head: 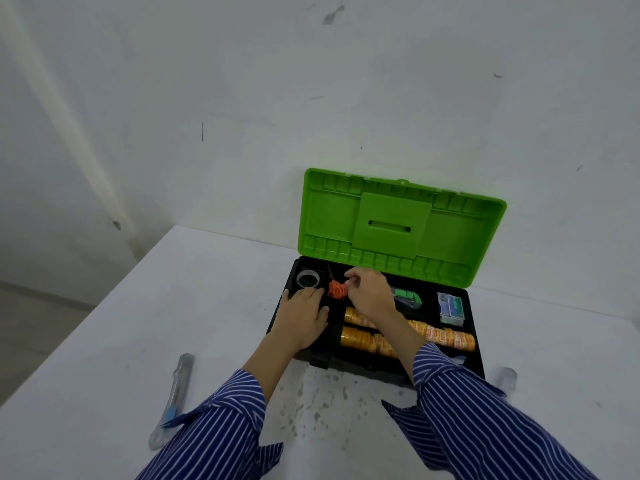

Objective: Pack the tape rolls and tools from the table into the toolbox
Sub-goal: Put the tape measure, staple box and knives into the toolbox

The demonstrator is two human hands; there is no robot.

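Two yellow tape rows point(360, 339) half hidden under right hand point(369, 292) pinching orange scissors point(337, 289) inside toolbox point(476, 341); left hand point(301, 318) flat, fingers spread on its left compartment

White desk point(145, 306) fills the lower view, its far edge running along the wall and its left edge slanting down toward the near left corner. Sitting at the far edge, right of the middle, is the toolbox point(474, 341), black base flat on the desk, green lid point(398, 226) standing open against the wall. Just in front of the box there's a patch of brownish speckled stains point(318, 400) on the surface. Over toward the near left lies a utility knife point(175, 393), pointing away from the near edge, well apart from the box. Off the box's near right corner rests a small clear object point(507, 377), too blurred to identify.
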